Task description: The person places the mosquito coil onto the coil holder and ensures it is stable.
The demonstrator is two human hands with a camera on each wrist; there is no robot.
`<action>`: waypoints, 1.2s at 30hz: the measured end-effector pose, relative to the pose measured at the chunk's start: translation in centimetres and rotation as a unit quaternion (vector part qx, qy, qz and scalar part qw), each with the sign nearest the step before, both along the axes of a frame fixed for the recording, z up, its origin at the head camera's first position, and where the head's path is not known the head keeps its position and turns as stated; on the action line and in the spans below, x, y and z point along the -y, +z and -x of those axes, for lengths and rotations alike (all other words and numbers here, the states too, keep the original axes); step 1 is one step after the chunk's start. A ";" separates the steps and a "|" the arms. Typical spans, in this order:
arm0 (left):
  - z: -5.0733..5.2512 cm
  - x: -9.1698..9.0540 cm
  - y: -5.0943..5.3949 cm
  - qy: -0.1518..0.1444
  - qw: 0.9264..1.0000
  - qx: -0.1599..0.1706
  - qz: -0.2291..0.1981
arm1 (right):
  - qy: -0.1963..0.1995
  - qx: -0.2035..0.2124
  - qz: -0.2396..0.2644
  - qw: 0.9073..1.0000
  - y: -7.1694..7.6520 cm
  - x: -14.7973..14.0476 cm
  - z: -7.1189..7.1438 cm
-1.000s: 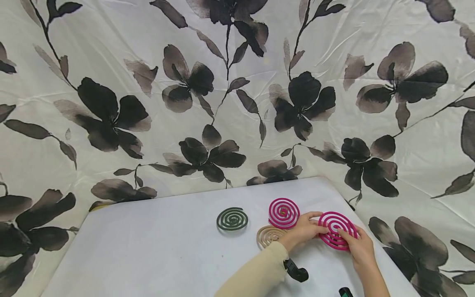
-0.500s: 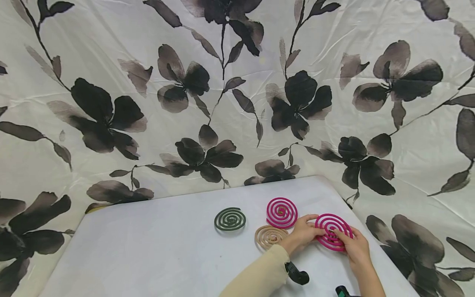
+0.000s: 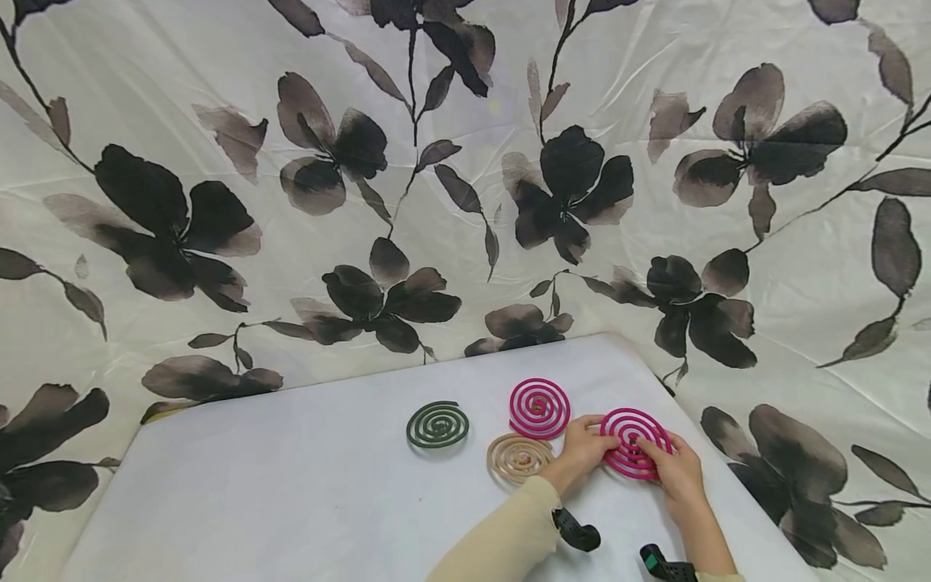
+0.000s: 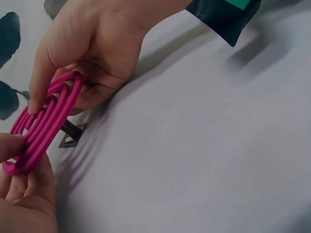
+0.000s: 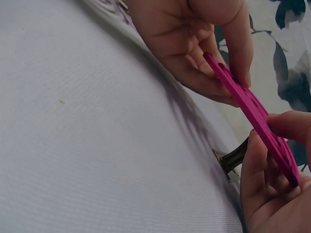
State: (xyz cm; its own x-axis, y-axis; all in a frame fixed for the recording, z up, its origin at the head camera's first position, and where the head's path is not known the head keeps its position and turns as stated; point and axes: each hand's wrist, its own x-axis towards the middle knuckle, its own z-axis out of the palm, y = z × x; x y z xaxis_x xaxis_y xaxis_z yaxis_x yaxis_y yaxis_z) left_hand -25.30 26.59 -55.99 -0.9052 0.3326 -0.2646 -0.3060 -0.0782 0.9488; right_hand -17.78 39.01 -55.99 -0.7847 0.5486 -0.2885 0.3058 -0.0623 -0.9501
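Observation:
Both hands hold a pink mosquito coil [image 3: 629,413] above the right side of the table. My left hand [image 3: 584,449] pinches its left edge, thumb on top and fingers beneath. My right hand [image 3: 680,469] grips the right side, its thumb reaching over the rings toward the middle. In the right wrist view the coil [image 5: 260,124] appears edge-on and tilted. A small dark metal stand [image 5: 233,156] sticks out below it, close to the right fingertips; how it joins the coil is hidden. The same stand [image 4: 72,131] shows under the coil in the left wrist view.
On the white table [image 3: 254,485] lie a second pink coil [image 3: 540,388], a beige coil [image 3: 502,461] beside the left wrist, and a green coil [image 3: 437,424] farther left. Small pieces show at the centres of the pink and beige ones. A floral cloth [image 3: 407,194] hangs behind.
The head view has shifted, so the table, coils and hands all sit a little farther left. Both hands keep hold of the pink mosquito coil, with little other visible motion.

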 end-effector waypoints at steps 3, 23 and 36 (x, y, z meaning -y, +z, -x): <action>0.0 -0.1 0.0 -0.003 1.000 0.000 0.000 | -0.008 -0.001 -0.002 1.000 0.0 0.1 0.0; -0.3 -0.2 -0.7 -0.015 1.000 -0.014 0.013 | -0.028 0.013 -0.027 0.999 -0.6 0.2 0.3; -0.7 -0.6 -0.9 -0.036 0.997 -0.038 0.051 | -0.033 0.022 -0.051 0.998 -0.9 -0.1 -0.4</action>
State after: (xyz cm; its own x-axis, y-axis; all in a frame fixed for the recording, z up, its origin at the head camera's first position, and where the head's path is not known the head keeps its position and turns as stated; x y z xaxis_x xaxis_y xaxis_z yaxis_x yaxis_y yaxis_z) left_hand -24.64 27.24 -56.92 -0.8983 0.3727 -0.2325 -0.2345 0.0406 0.9713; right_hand -17.37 39.12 -56.87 -0.7336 0.6271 -0.2618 0.3460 0.0131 -0.9381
